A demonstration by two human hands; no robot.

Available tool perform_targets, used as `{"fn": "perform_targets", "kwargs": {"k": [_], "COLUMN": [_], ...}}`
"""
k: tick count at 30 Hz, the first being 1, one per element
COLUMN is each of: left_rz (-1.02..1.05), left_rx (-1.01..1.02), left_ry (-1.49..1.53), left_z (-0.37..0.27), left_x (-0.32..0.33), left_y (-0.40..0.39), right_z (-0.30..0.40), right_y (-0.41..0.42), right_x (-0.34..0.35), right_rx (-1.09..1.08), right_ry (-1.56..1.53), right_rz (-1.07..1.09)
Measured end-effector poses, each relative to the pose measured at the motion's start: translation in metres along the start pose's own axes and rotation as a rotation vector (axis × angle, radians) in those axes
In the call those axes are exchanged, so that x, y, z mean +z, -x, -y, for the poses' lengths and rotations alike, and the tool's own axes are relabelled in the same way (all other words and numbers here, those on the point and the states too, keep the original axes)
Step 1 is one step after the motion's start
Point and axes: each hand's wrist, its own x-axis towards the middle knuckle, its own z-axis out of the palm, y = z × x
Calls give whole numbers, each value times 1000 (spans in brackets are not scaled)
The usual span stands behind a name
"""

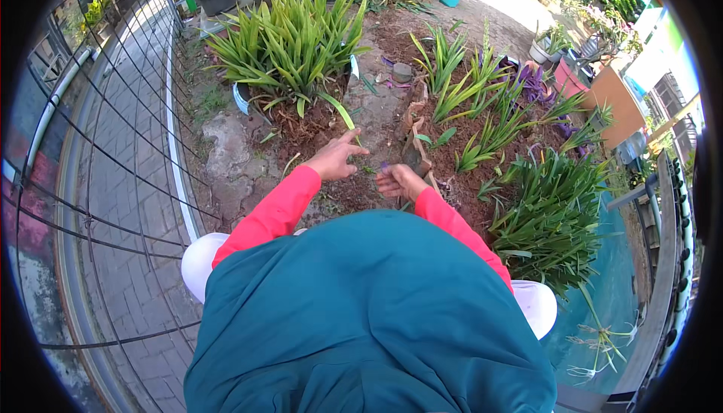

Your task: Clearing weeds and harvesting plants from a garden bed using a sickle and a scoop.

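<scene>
My left hand (pixel 336 156) hovers over the bare soil with its fingers spread. Its index finger is close to the tip of a long yellow-green leaf (pixel 338 109); I cannot tell whether they touch. That leaf arches out from a dense clump of strap-leaved plants (pixel 294 40) rooted in reddish soil (pixel 308 125). My right hand (pixel 400 181) is to the right, slightly blurred, palm turned inward and fingers extended. Beside its fingertips shows a small purple bit (pixel 385 165), too blurred to identify. A jagged brick-like border (pixel 416 147) stands just beyond the right hand.
At left, a wire-grid fence (pixel 90 215) separates a paved path (pixel 133 159). Small strap-leaved plants (pixel 443 60) and purple-leaved plants (pixel 531 82) grow in the right bed. A thick green clump (pixel 553 215) sits close on the right. A round stone (pixel 401 72) lies ahead.
</scene>
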Motion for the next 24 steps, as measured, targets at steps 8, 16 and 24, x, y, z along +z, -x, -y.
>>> {"fn": "perform_targets", "kwargs": {"k": [8,16,24], "left_rz": [-235,279,362], "left_rx": [186,-266,-694], "left_ry": [-257,-425,-254], "left_z": [-9,11,13], "left_x": [-48,-134,-181], "left_y": [11,92,158], "right_z": [-265,-245,-217], "right_y": [-29,-29,-28], "right_x": [2,-15,14], "right_rx": [152,376,-57], "right_ry": [308,120,714], "right_rz": [-22,-217,-658]}}
